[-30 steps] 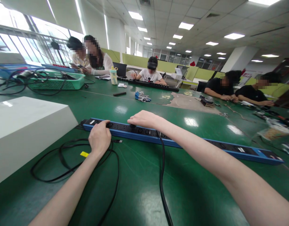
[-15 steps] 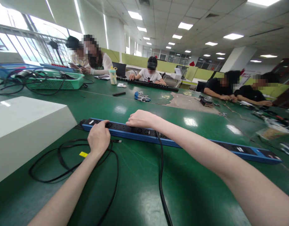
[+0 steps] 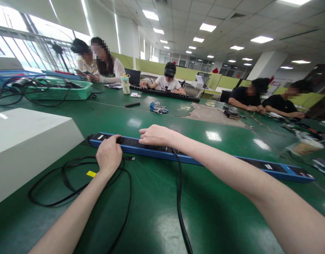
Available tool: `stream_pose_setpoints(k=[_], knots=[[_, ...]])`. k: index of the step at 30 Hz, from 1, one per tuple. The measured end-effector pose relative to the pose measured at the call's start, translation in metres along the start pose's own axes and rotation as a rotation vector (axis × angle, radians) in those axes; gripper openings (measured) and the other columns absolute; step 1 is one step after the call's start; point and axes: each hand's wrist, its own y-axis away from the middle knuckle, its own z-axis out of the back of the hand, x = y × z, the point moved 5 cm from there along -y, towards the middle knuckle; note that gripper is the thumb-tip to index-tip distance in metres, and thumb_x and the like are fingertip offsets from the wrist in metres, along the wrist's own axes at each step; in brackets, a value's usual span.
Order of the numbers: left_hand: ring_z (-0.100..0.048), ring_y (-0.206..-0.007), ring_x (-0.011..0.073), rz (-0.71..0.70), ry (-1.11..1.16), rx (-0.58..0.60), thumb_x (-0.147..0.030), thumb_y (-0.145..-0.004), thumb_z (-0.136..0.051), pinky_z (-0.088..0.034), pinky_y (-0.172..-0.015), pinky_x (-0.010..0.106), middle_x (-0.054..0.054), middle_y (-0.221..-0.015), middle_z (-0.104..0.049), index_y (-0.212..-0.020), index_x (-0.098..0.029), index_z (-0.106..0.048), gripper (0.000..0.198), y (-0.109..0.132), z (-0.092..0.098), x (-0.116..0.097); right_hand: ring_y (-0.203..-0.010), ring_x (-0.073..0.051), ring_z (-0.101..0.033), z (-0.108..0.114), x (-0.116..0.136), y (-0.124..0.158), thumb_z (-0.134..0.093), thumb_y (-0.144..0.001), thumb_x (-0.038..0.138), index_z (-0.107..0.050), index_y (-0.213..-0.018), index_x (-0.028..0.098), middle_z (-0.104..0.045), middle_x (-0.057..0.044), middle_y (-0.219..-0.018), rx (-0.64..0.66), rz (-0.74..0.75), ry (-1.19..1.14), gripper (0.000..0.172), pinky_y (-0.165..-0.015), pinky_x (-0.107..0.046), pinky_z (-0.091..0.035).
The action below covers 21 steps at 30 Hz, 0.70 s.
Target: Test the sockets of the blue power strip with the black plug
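A long blue and black power strip (image 3: 157, 152) with several sockets lies across the green table, slanting down to the right. My left hand (image 3: 109, 151) is wrapped over the strip near its left end, holding it. Above the sockets, right of my left hand, my right hand (image 3: 154, 135) is closed with its knuckles up; its fingertips are turned away, so whatever they hold is hidden. A thick black cord (image 3: 179, 190) runs from the strip by my right wrist toward me. Loops of thin black cable (image 3: 46, 205) with a yellow tag (image 3: 91, 174) lie by my left forearm.
A white box (image 3: 32, 148) stands at the left. Behind it sits a green basket (image 3: 78, 94) of cables. Blue-grey gloves (image 3: 158, 108), a cup (image 3: 125, 84) and a dark bar (image 3: 132, 104) lie farther back. Several people sit around the far side.
The whole view has shifted slightly. My left hand still holds the strip, and my right hand stays above it with the index finger a little straighter.
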Motion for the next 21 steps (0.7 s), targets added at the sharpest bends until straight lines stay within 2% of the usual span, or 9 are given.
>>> stream_pose_setpoints(k=[8, 16, 21], knots=[[-0.062, -0.114, 0.031, -0.006, -0.008, -0.004, -0.02, -0.098, -0.04, -0.044, -0.105, 0.044, 0.013, -0.122, -0.071, -0.133, -0.019, -0.065, 0.043, 0.0, 0.0, -0.001, -0.099, -0.02, -0.061, -0.002, 0.008, 0.005, -0.055, -0.104, 0.017, -0.069, -0.106, 0.016, -0.072, -0.01, -0.097, 0.011, -0.015, -0.015, 0.014, -0.053, -0.028, -0.032], [-0.062, -0.116, 0.0304, 0.007, 0.001, 0.014, -0.02, -0.098, -0.041, -0.044, -0.106, 0.044, 0.013, -0.121, -0.071, -0.135, -0.019, -0.064, 0.044, 0.0, 0.0, -0.001, -0.088, -0.019, -0.07, -0.004, -0.001, -0.008, -0.059, -0.1, 0.015, -0.074, -0.107, 0.018, -0.075, -0.01, -0.1, 0.057, -0.063, -0.006, 0.016, -0.061, -0.028, -0.042], [-0.061, -0.117, 0.0304, 0.013, -0.005, 0.012, -0.02, -0.098, -0.041, -0.044, -0.106, 0.044, 0.013, -0.122, -0.071, -0.135, -0.019, -0.064, 0.044, 0.0, -0.002, 0.001, -0.09, -0.02, -0.072, -0.004, 0.002, -0.01, -0.06, -0.1, 0.015, -0.076, -0.105, 0.016, -0.076, -0.011, -0.099, 0.054, -0.087, -0.015, 0.017, -0.064, -0.028, -0.044]])
